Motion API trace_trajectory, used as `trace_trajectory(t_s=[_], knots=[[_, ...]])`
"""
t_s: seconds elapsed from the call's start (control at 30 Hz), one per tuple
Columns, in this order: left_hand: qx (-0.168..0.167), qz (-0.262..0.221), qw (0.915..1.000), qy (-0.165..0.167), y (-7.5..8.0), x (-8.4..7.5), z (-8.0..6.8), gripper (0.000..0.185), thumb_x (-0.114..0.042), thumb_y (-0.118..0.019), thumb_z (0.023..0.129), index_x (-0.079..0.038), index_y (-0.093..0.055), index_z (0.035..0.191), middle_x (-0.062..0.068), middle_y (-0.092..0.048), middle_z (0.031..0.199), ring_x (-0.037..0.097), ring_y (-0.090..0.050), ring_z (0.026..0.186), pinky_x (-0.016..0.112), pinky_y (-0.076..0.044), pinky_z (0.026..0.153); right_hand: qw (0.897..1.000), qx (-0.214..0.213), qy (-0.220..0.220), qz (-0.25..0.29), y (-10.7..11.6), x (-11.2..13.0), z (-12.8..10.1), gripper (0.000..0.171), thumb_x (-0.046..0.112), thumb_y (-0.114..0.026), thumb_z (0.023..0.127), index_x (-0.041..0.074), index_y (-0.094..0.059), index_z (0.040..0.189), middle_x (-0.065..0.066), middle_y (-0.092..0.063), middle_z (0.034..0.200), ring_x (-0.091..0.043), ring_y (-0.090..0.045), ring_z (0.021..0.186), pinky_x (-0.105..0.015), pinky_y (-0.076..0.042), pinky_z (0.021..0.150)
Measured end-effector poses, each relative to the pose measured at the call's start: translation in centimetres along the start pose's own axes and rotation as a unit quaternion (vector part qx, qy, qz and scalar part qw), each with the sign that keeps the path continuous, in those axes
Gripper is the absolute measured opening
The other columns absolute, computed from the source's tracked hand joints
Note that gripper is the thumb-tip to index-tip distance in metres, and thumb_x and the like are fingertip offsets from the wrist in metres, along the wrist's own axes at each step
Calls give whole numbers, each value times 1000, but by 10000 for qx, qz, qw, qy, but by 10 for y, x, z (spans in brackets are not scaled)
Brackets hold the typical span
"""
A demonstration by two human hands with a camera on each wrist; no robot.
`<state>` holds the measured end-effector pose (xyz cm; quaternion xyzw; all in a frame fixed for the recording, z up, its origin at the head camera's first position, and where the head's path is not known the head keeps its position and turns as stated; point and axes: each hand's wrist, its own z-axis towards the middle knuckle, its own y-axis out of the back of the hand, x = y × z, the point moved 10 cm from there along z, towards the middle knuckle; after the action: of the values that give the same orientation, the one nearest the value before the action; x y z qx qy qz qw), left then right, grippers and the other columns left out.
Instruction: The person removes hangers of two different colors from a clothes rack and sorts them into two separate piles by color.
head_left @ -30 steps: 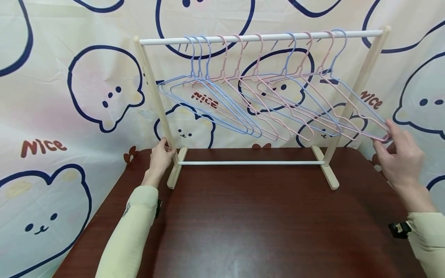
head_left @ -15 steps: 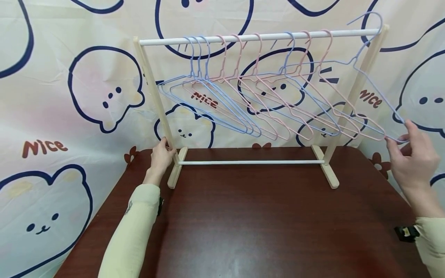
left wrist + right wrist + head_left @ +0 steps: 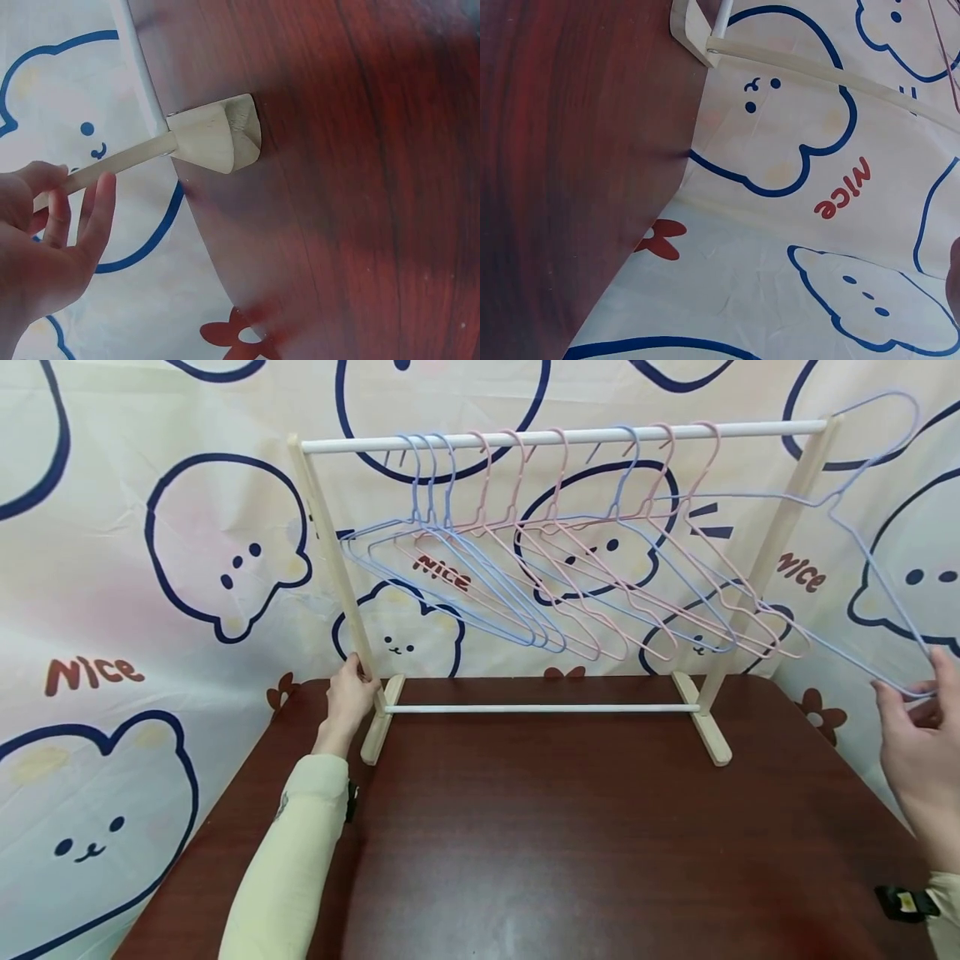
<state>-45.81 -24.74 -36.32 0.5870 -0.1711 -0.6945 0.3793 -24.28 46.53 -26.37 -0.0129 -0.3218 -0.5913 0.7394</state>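
Observation:
A small clothes rack [image 3: 562,437] with wooden uprights and a white top rod stands at the back of a dark wooden table [image 3: 562,843]. Several blue and pink wire hangers [image 3: 525,510] hang from the rod. My left hand [image 3: 351,687] grips the left upright near its foot; in the left wrist view its fingers [image 3: 52,225] curl round the upright [image 3: 120,165]. To the right of the rack my right hand [image 3: 918,727] pinches the lower corner of a blue hanger [image 3: 862,547]. That hanger is off the rod, its hook up beyond the right upright.
A cartoon bear backdrop [image 3: 150,568] hangs close behind and beside the table. The rack's right foot [image 3: 694,30] stands near the table's back right edge. A white lower rod [image 3: 540,709] joins the two feet.
My right hand has lifted the rightmost blue hanger off the rod and carried it right, past the right upright. The left hand has stayed on the left upright.

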Motion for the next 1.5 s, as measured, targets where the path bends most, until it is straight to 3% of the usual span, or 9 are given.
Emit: trace_trajectory(t_s=[0.33,0.43,0.63,0.8,0.9,0.97,1.1,1.27,1.5], knots=[[181,-175,9997,34,-3,-2,4,36,-11,-54,96,-4,-49,131,22,-64,107,36,-70,86,33,-57,61,9992,-136,-276,256,16,-13,-28,57,8,-63,96,32,-49,146,42,-34,92,18,-29,63,3,-24,58],[208,-179,9996,77,-4,-1,5,35,-11,-55,96,-5,-50,130,22,-64,106,34,-70,84,31,-57,59,9990,-54,-372,252,18,-13,-37,59,7,-65,95,33,-49,145,43,-34,89,17,-29,63,3,-24,58],[142,-130,9998,44,-2,-2,4,34,-11,-57,96,-4,-50,129,21,-65,104,27,-69,71,34,-57,61,9986,24,-62,516,24,-8,-53,56,-2,-68,90,14,-55,142,45,-38,88,19,-30,64,0,-23,57],[203,-152,9997,31,-2,-1,5,36,-11,-57,96,-4,-49,130,23,-65,108,32,-70,77,35,-58,62,9966,279,-350,687,24,-15,-68,52,7,-66,94,18,-53,143,40,-38,86,16,-30,64,-1,-23,58],[264,-250,9993,99,-4,1,5,38,-10,-57,96,-5,-48,133,23,-64,111,37,-70,87,33,-59,59,9929,408,-822,753,22,-25,-79,53,10,-65,95,22,-50,145,39,-39,85,14,-30,63,-2,-23,58],[287,-295,9991,114,-4,1,5,37,-10,-57,97,-5,-48,132,24,-63,113,39,-70,92,32,-59,59,9895,408,-1044,914,13,-63,-88,56,9,-68,93,24,-51,144,37,-43,83,13,-33,61,-3,-25,55],[307,-336,9989,104,-4,2,4,36,-9,-57,97,-4,-48,131,24,-61,114,41,-69,98,33,-60,60,9861,476,-1046,1198,5,-89,-99,60,3,-71,89,23,-54,143,35,-48,80,12,-34,53,-6,-25,48],[322,-317,9988,160,-4,4,4,39,-10,-56,97,-5,-47,135,25,-61,116,41,-69,97,33,-60,60,9720,545,-528,2223,19,-12,-103,48,1,-69,90,12,-61,136,33,-54,77,13,-33,48,-8,-22,43],[305,-273,9990,197,-3,3,4,42,-11,-57,97,-6,-46,137,25,-62,118,39,-71,90,31,-58,56,9692,1345,-714,1934,3,3,-116,54,-17,-64,85,6,-62,134,28,-51,71,1,-30,40,-24,-18,34]])
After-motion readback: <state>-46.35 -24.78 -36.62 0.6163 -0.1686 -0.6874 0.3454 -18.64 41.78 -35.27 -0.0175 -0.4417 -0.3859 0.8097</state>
